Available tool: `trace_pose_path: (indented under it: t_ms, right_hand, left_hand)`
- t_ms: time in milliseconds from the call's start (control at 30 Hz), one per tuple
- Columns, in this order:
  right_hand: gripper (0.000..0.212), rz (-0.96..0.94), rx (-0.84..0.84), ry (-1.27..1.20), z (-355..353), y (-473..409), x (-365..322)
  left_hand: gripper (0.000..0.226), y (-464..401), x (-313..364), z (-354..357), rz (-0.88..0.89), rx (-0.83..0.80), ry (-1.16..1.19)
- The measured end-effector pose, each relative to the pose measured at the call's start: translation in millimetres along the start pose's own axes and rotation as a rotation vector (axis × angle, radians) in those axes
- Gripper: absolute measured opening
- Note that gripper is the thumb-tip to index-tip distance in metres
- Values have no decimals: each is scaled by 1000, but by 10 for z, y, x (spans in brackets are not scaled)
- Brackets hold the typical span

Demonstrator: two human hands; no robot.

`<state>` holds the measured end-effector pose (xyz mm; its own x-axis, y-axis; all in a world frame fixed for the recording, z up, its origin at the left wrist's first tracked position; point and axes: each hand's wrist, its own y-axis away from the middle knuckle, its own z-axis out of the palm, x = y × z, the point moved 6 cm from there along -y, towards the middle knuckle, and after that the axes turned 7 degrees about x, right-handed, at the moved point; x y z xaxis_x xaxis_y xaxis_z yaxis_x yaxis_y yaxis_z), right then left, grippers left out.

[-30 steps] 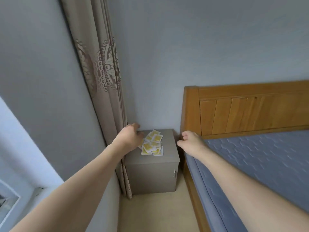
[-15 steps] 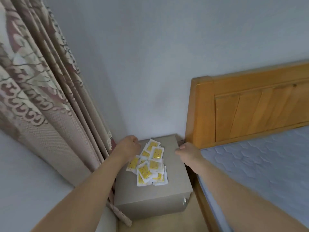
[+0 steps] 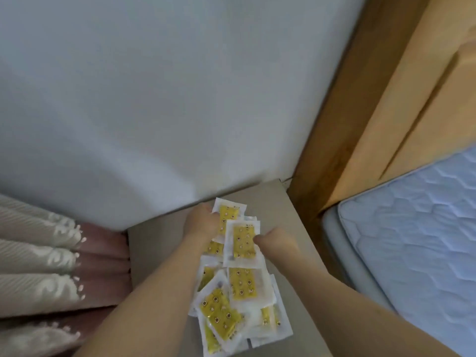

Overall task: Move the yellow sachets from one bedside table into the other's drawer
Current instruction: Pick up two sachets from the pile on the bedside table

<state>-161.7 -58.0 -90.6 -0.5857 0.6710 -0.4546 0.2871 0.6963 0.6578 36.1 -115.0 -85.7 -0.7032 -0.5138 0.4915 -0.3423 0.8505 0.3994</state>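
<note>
A loose pile of several yellow sachets (image 3: 240, 282) with white borders lies on the grey bedside table (image 3: 280, 202). Both hands are at the pile's far end, seen from the back. My left hand (image 3: 201, 224) has its fingers curled over the left edge of the farthest sachet (image 3: 229, 215). My right hand (image 3: 277, 239) pinches the right edge of the sachet just in front of it (image 3: 242, 243), which sits slightly raised above the others. My fingertips are mostly hidden. No drawer is in view.
The table stands in a corner against the pale wall (image 3: 180, 99). A patterned curtain (image 3: 46, 266) hangs at its left. The wooden headboard (image 3: 373, 124) and the blue quilted mattress (image 3: 412, 240) close off its right side.
The view has closed in and tipped down onto the table. Both hands have moved from the table's sides onto the far sachets of the pile.
</note>
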Motion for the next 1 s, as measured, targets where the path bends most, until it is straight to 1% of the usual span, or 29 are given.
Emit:
trace_pose_path:
  t_ms: [67,167,300,400,500,567,633,733,833,900,1000]
  right_hand:
    - [18,40,18,15,149,-189,68]
    - [15,92,32,44,279,-333,130]
    - [24,130,41,42,358,-426,144]
    - [22,158,56,11,398,-491,149]
    - [22,174,60,-39,432,-533,151]
    - [23,174,55,-70,422,-513,144]
    - [21,183,60,-123,356,-441,129]
    - [16,161,92,-237,96,-230,20]
    - [9,71,161,-281,-390,161,-138]
    - [10,37,223,-291,-787,509,-181]
    - [15,38,347,-330,-1417,1054,-125]
  left_hand:
    - [22,-239,-49,173,20,30,-15]
    - [28,-470,-116,358,18,57,-65]
    - [19,-557,-179,427,-28,79,-78]
    - [22,-621,-239,469,-68,65,-69]
    - [25,-622,-235,475,-67,62,-133]
    - [22,-563,-211,431,-64,70,-134]
    - [14,-465,-188,371,-52,79,-73]
    - [14,-251,-66,244,-14,36,117]
    - [14,160,269,-38,23,-40,230]
    - [13,467,535,-257,30,-69,293]
    - [11,919,1027,-506,33,-102,414]
